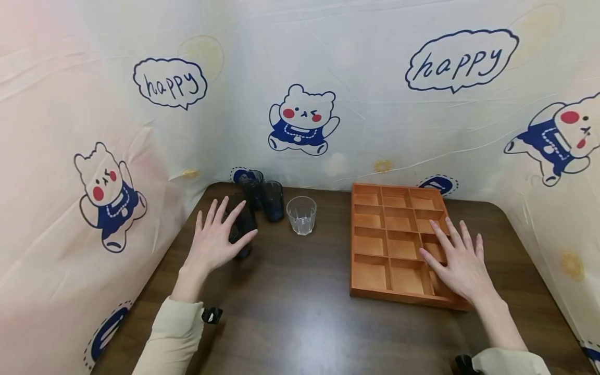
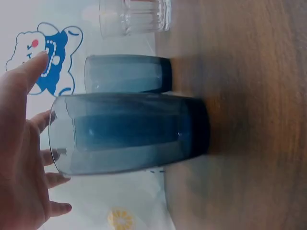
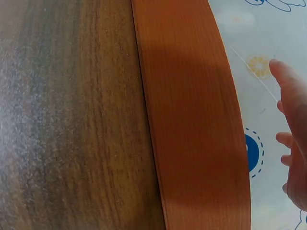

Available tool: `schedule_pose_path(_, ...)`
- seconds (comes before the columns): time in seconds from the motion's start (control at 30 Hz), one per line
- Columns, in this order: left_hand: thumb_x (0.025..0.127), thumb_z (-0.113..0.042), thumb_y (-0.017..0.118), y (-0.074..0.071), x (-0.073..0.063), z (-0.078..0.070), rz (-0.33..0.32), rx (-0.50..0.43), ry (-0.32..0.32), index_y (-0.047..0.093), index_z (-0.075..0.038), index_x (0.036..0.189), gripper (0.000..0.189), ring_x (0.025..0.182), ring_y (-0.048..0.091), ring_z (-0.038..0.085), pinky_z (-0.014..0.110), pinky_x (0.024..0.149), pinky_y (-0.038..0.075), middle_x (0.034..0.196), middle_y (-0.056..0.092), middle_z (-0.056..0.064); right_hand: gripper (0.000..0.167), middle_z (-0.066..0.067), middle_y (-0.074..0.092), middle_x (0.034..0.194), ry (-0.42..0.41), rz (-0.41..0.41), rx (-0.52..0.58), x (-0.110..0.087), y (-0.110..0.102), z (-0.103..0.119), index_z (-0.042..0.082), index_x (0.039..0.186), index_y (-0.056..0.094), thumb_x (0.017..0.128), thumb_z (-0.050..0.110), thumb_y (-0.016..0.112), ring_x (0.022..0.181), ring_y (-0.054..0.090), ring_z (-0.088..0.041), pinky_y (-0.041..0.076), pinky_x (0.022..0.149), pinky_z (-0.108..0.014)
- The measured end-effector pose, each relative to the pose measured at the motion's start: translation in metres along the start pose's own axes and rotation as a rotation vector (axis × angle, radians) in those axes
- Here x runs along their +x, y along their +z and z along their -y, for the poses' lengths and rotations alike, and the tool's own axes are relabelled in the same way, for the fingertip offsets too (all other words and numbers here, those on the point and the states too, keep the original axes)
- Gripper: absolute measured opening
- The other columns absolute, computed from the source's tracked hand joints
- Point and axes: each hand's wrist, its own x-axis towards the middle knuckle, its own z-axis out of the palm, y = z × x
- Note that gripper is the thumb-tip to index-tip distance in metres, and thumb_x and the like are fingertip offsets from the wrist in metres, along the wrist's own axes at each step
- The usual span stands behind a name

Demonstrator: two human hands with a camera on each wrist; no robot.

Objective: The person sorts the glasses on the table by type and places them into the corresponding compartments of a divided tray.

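Note:
My left hand (image 1: 214, 244), fingers spread, hovers over the nearest dark blue glass (image 1: 245, 221) at the left of the table. In the left wrist view that tall tinted glass (image 2: 129, 134) stands upright beyond the palm, and no finger is curled round it. Behind it in the head view are more dark blue glasses (image 1: 274, 202), partly overlapping. A short clear glass (image 1: 302, 216) stands to their right. On the right, my right hand (image 1: 461, 263) is spread above the right side of an orange-brown wooden box (image 1: 370, 293) divided into compartments. Its fingers hold nothing.
The brown wooden table (image 1: 300, 323) reaches to a pale cloth (image 1: 375, 130) printed with bears and the word happy, hung along the back and both sides. The box wall (image 3: 196, 115) rises close by in the right wrist view.

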Motion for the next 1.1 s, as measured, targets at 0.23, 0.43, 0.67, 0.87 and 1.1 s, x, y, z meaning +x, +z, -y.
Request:
schedule_pose_path(0.23, 0.099, -0.074, 0.063, 0.002, -0.01, 0.012, -0.092, -0.06, -0.043, 0.011, -0.036, 0.178, 0.101, 0.172, 0.007, 0.047, 0.081, 0.13, 0.008, 0.187, 0.004, 0.014, 0.088, -0.03, 0.016, 0.181, 0.007, 0.016, 0.003, -0.003, 0.004, 0.0, 0.02, 0.177, 0.023, 0.106, 0.058, 0.06, 0.168, 0.003, -0.058, -0.01, 0.129, -0.082)
schedule_pose_path(0.43, 0.093, -0.07, 0.075, 0.011, -0.019, 0.021, -0.151, -0.169, -0.104, -0.003, -0.02, 0.178, 0.126, 0.169, 0.016, 0.052, 0.079, 0.131, 0.015, 0.186, 0.006, 0.02, 0.087, -0.031, 0.017, 0.181, 0.001, 0.029, 0.018, -0.005, 0.008, -0.001, 0.02, 0.177, 0.023, 0.107, 0.058, 0.059, 0.169, 0.002, -0.057, -0.01, 0.129, -0.082)
schedule_pose_path(0.67, 0.094, -0.058, 0.082, 0.027, -0.025, 0.03, -0.084, -0.465, -0.212, -0.01, -0.02, 0.177, 0.129, 0.17, 0.014, 0.05, 0.076, 0.131, 0.021, 0.187, 0.002, 0.017, 0.087, -0.032, 0.016, 0.181, 0.013, 0.061, 0.034, -0.007, 0.016, -0.004, 0.018, 0.176, 0.025, 0.108, 0.058, 0.061, 0.168, 0.005, -0.058, -0.004, 0.128, -0.085)
schedule_pose_path(0.87, 0.096, -0.048, 0.083, 0.039, -0.026, 0.03, -0.058, -0.644, -0.258, -0.004, -0.023, 0.178, 0.122, 0.171, 0.018, 0.045, 0.072, 0.133, 0.022, 0.186, 0.009, 0.017, 0.088, -0.032, 0.018, 0.18, 0.027, 0.088, 0.033, -0.008, 0.024, -0.011, 0.019, 0.177, 0.024, 0.107, 0.057, 0.062, 0.167, 0.006, -0.058, 0.001, 0.126, -0.087)
schedule_pose_path(1.1, 0.096, -0.043, 0.084, 0.046, -0.026, 0.024, -0.094, -0.715, -0.291, 0.004, -0.027, 0.178, 0.116, 0.167, 0.03, 0.042, 0.065, 0.133, 0.029, 0.183, 0.023, 0.017, 0.087, -0.032, 0.02, 0.18, 0.026, 0.095, 0.019, -0.008, 0.031, -0.014, 0.019, 0.176, 0.026, 0.107, 0.059, 0.06, 0.168, 0.006, -0.057, 0.002, 0.127, -0.085)
